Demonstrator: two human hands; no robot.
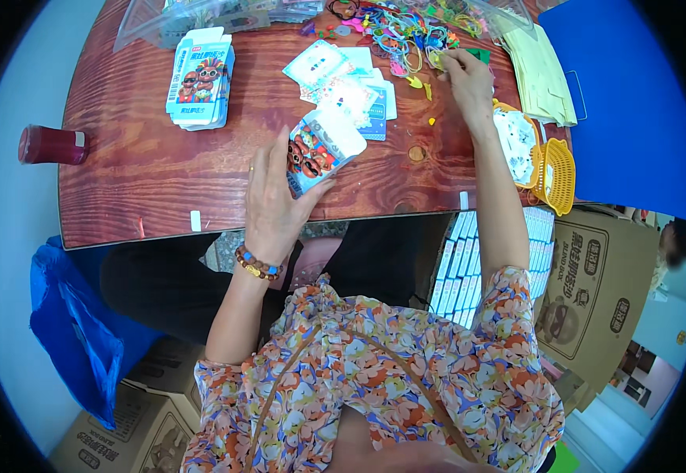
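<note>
My left hand [270, 189] grips a small printed cardboard box [311, 160], tilted over the table's near part. The box shows cartoon figures, and its white flap [341, 132] stands open at the upper end. At the far right, my right hand [469, 79] reaches to the edge of a pile of colourful cords and small trinkets [394, 39]. Its thumb and fingers are pinched together by a yellowish piece; what exactly they hold is too small to tell. Just beyond the box lie several overlapping printed cards [339, 87].
Flattened boxes [201, 83] are stacked at the far left. A clear plastic bin [142, 24] sits behind them. Yellow baskets [557, 177] and pale yellow sheets [544, 79] lie right. A dark red jar [53, 146] stands left. Packed small boxes [457, 272] fill a carton below the table edge.
</note>
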